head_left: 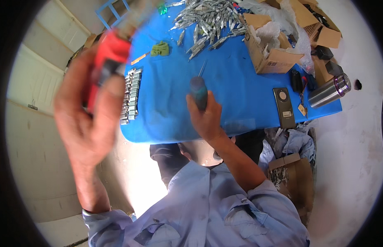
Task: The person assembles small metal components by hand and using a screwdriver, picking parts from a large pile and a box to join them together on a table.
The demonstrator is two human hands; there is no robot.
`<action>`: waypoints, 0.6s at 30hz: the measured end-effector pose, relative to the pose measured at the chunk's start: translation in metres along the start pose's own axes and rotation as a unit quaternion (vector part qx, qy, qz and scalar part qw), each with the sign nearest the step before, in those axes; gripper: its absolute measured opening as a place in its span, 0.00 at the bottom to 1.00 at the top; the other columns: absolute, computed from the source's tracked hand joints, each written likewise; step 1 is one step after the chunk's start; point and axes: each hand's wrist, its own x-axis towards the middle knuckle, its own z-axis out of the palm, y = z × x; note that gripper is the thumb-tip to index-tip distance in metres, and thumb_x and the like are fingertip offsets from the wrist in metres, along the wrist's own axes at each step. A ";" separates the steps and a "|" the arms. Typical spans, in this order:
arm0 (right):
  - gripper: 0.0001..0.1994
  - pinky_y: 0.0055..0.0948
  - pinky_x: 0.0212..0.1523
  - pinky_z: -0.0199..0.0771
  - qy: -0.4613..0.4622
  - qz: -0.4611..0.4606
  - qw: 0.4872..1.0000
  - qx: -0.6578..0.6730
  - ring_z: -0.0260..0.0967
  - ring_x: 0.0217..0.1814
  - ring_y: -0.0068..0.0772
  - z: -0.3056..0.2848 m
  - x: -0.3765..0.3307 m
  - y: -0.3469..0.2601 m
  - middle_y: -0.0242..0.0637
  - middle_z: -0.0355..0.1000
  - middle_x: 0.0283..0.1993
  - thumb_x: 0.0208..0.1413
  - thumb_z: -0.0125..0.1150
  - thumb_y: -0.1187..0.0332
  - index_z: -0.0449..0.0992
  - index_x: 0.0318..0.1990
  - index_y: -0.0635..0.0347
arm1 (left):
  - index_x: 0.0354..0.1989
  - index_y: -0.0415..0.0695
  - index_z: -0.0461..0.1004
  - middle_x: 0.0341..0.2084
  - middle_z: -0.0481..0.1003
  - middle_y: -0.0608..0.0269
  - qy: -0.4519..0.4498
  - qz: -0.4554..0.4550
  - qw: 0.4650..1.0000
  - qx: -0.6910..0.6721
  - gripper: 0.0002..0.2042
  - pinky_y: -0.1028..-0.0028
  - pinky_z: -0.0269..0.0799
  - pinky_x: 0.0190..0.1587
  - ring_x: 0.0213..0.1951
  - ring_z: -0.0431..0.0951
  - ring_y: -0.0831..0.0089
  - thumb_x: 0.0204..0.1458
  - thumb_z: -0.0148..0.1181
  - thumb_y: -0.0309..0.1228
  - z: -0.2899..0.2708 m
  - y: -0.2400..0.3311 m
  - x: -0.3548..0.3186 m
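- Screwdriver (199, 88) with a dark blue-green handle stands nearly upright above the blue surface (166, 119), its thin metal shaft pointing up and away from the person.
- The right hand (206, 117) is closed around the lower part of that handle, thumb along its side, just above the near part of the surface.
- The left hand (86, 111) is raised close to the camera and blurred; its fingers wrap a red tool (105, 61) with a dark section, held over the left edge of the surface.
- A row of small metal parts (131, 95) lies in a neat line on the surface, just beside the left hand.
- A loose heap of similar silvery pieces (210, 20) is spread at the far end.
- A small green item (160, 49) lies between the row and the heap.
- An open cardboard box (267, 51) with plastic wrap sits on the right side, well apart from the screwdriver.
- A dark phone (283, 107) lies flat near the right edge, and a steel flask (330, 90) lies on its side beyond it.
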 end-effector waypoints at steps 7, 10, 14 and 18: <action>0.10 0.32 0.26 0.74 -0.015 -0.014 1.000 0.021 0.78 0.26 0.39 0.003 -0.007 0.006 0.39 0.74 0.25 0.59 0.67 0.70 0.70 0.41 0.59 | 0.48 0.34 0.75 0.32 0.76 0.49 -0.207 0.070 0.969 0.115 0.19 0.65 0.74 0.29 0.25 0.78 0.56 0.50 0.66 0.31 0.042 -0.003 -0.013; 0.10 0.33 0.26 0.74 -0.014 -0.041 0.999 0.008 0.79 0.27 0.40 -0.002 -0.006 0.009 0.41 0.75 0.26 0.58 0.67 0.70 0.70 0.41 0.59 | 0.49 0.36 0.76 0.39 0.78 0.56 -0.203 0.050 0.973 0.096 0.19 0.74 0.71 0.30 0.35 0.79 0.71 0.50 0.64 0.32 0.021 0.002 0.004; 0.10 0.33 0.26 0.74 -0.029 -0.005 0.999 0.038 0.79 0.27 0.40 0.005 -0.011 0.000 0.41 0.74 0.26 0.58 0.67 0.70 0.70 0.41 0.59 | 0.58 0.38 0.74 0.50 0.78 0.55 0.025 0.034 0.997 -0.072 0.24 0.72 0.74 0.48 0.46 0.79 0.69 0.66 0.45 0.45 -0.080 0.006 0.030; 0.10 0.33 0.26 0.74 0.011 0.004 1.000 -0.012 0.79 0.27 0.40 -0.001 -0.006 0.014 0.42 0.74 0.25 0.58 0.67 0.70 0.70 0.40 0.59 | 0.57 0.38 0.73 0.40 0.76 0.61 0.009 0.009 0.999 0.035 0.24 0.74 0.71 0.42 0.38 0.75 0.73 0.64 0.49 0.46 -0.019 -0.009 -0.001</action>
